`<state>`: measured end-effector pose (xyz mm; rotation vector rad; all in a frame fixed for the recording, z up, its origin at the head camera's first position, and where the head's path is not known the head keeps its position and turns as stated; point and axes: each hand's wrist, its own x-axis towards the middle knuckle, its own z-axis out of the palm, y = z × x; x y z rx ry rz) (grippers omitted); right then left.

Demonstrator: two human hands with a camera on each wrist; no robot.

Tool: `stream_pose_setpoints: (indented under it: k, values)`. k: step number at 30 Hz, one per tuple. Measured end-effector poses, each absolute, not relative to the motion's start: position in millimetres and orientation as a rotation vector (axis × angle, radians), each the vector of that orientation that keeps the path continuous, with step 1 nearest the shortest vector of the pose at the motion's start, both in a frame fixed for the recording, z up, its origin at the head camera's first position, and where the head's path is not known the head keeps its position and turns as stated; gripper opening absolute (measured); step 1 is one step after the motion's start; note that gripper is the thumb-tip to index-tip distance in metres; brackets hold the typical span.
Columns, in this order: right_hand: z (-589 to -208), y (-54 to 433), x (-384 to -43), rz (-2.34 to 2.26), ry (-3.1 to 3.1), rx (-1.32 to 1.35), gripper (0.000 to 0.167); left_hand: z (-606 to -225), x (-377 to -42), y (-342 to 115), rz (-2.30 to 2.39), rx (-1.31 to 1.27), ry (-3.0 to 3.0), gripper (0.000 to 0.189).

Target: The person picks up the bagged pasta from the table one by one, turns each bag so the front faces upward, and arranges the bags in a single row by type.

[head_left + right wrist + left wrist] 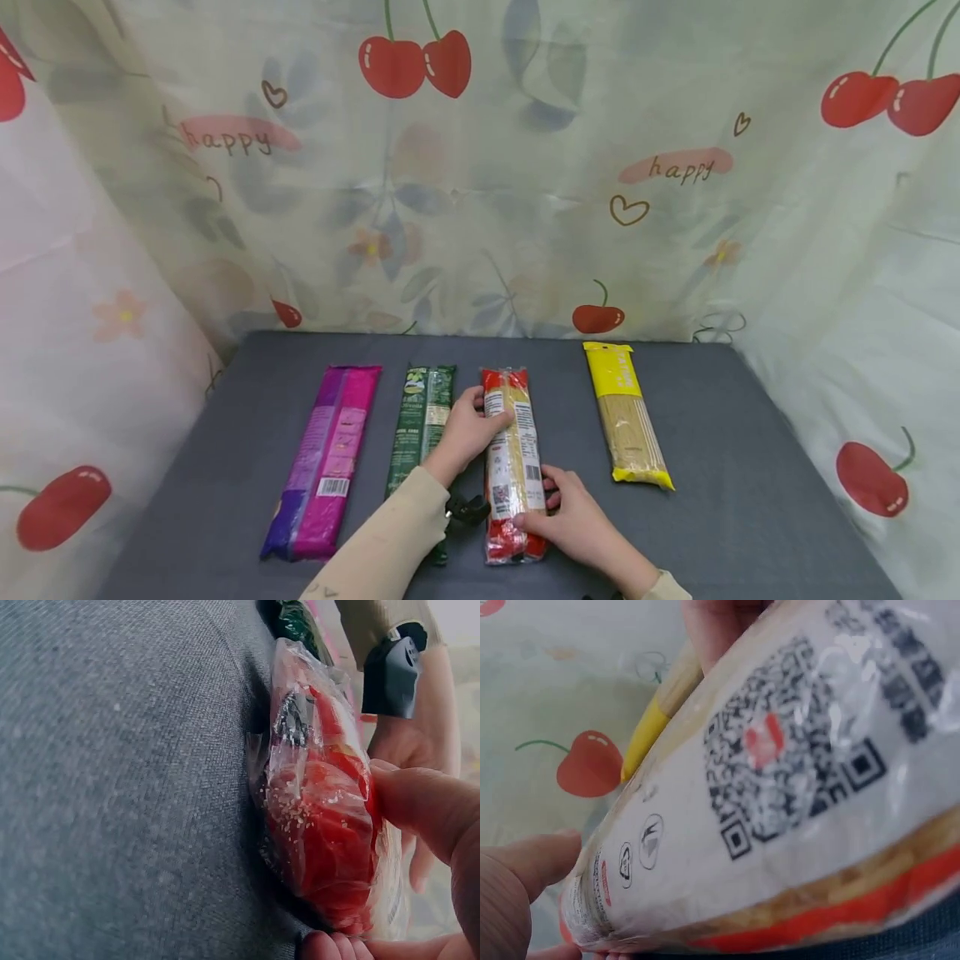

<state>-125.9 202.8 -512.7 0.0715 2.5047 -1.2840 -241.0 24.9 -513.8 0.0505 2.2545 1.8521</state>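
A red, clear-windowed packet of spaghetti [514, 467] lies on the grey table in the head view, white label panels facing up. My left hand [468, 429] grips its upper part from the left, thumb across the top. From the right, my right hand [573, 517] holds the lower end, thumb on the face. In the right wrist view, fingertips [330, 946] reach the edge of the crinkled red end [322, 817]. The left wrist view shows the label's QR code [787, 742] close up; part of my left hand [720, 630] appears at the top.
Left of the held packet lie a dark green packet [408, 433], partly behind the left forearm, and a purple-pink packet [348, 433]. A yellow spaghetti packet [630, 417] lies to the right. Printed curtains [480, 208] surround the grey table [720, 517] at the back and sides.
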Motion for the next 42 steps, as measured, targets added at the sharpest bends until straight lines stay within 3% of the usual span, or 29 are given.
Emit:
stream_pose_setpoints:
  k: [8, 17, 42]
  values:
    - [-510.2, 199.3, -126.4, -1.323, 2.481, 0.092, 0.094, -513.0, -239.7, 24.9, 1.791, 0.026, 2.277, 0.071]
    - [-505.4, 196.1, -130.5, -1.486, 2.321, 0.191, 0.082, -517.2, -240.7, 19.5, 1.701, 0.054, 2.382, 0.064]
    - [-508.8, 197.4, -131.3, -1.474, 2.333, 0.111, 0.089, -508.2, -234.3, 24.1, 1.894, 0.061, 2.180, 0.037]
